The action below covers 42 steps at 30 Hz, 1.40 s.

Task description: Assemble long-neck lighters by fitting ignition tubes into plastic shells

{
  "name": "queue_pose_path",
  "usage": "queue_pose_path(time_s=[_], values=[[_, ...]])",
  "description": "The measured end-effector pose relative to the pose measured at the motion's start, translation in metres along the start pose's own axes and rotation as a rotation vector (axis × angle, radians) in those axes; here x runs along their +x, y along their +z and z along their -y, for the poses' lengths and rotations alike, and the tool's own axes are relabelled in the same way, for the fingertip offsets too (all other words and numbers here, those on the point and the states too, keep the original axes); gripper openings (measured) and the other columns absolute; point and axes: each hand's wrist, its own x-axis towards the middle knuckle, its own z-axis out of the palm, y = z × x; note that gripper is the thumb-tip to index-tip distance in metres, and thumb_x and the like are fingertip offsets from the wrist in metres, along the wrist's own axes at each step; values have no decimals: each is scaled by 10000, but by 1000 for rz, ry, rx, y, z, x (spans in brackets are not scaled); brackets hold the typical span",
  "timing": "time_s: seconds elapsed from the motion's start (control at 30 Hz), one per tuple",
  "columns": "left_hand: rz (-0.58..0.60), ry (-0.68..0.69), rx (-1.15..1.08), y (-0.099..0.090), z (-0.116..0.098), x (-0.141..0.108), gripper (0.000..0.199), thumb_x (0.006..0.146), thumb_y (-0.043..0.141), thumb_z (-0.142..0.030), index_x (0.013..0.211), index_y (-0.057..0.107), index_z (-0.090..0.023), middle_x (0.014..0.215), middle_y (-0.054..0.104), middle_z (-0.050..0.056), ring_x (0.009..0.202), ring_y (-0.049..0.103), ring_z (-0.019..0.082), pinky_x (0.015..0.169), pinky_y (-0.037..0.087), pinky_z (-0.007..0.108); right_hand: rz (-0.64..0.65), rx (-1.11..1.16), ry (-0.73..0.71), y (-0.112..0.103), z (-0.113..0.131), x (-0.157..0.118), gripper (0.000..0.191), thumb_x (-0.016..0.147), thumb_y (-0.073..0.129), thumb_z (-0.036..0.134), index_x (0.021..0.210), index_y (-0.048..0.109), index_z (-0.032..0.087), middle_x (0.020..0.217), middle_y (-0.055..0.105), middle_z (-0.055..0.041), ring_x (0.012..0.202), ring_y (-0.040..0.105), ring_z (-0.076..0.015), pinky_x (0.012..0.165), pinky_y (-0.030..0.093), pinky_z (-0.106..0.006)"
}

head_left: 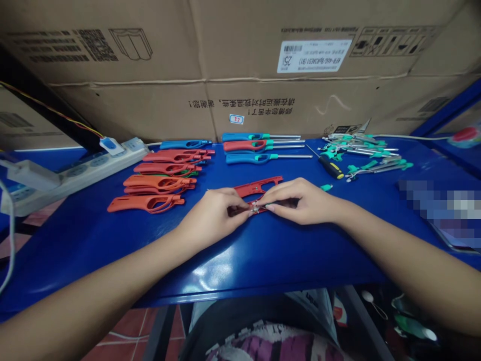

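Observation:
My left hand (216, 215) is closed, its thumb and fingertips pinching one end of a red lighter casing half (260, 211) just above the table. My right hand (304, 200) is closed on the other end, thumb and index finger at small metallic parts in the casing. Fingers hide much of this piece. Right behind the hands lies a second red casing half (253, 188), its inner side up. A green piece (326, 187) shows just past my right hand.
Red, orange and blue lighter casings (146, 203) lie at left, beside a white power strip (93, 168). Assembled lighters (250, 158) with metal tubes lie at back centre. Right of them are a screwdriver (330, 167) and a pile of green-and-metal lighter parts (353, 146). Cardboard (150, 105) stands behind.

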Motion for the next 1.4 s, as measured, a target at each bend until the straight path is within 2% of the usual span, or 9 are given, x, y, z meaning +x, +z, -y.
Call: queue_pose_path(time_s=[0.23,0.43,0.67,0.87,1.27,1.4], values=[[28,45,50,-3,-1,1,146,916,677,-251,975,799,-196,882,748,59,772,680,178,693,500,266,11,-90,-76,-1,3,-3,302,937,581,189,1173,762,244,1122,780,-44,1027,736,-181,923,562,-290],[46,37,64,-5,0,1,136,908,686,-235,953,805,-187,872,745,61,784,676,190,698,499,277,49,-189,-100,-2,4,-5,310,932,586,193,1198,743,214,1159,771,-36,1084,725,-184,956,550,-290],[37,20,36,-5,2,0,139,898,681,-229,955,805,-205,893,738,51,747,673,165,661,497,258,90,-267,-83,-2,7,-7,319,949,565,222,1225,726,233,1214,754,-7,1115,716,-180,948,547,-286],[46,-55,-25,-6,6,2,99,863,722,-255,900,792,-197,858,742,26,717,671,143,650,497,244,116,-334,-96,-2,11,-7,329,960,548,227,1245,713,220,1238,743,0,1112,719,-175,902,556,-271],[40,-139,-58,-7,3,1,109,849,716,-283,880,777,-198,826,744,7,706,676,136,628,500,230,16,-266,-141,0,7,-6,304,956,556,192,1213,719,189,1201,760,-15,1107,721,-153,944,558,-244],[37,-138,-50,-7,3,1,109,852,711,-283,878,774,-199,821,745,6,700,676,137,624,496,233,17,-264,-145,0,6,-5,310,951,565,186,1220,718,175,1194,762,-21,1095,726,-154,937,562,-243]])
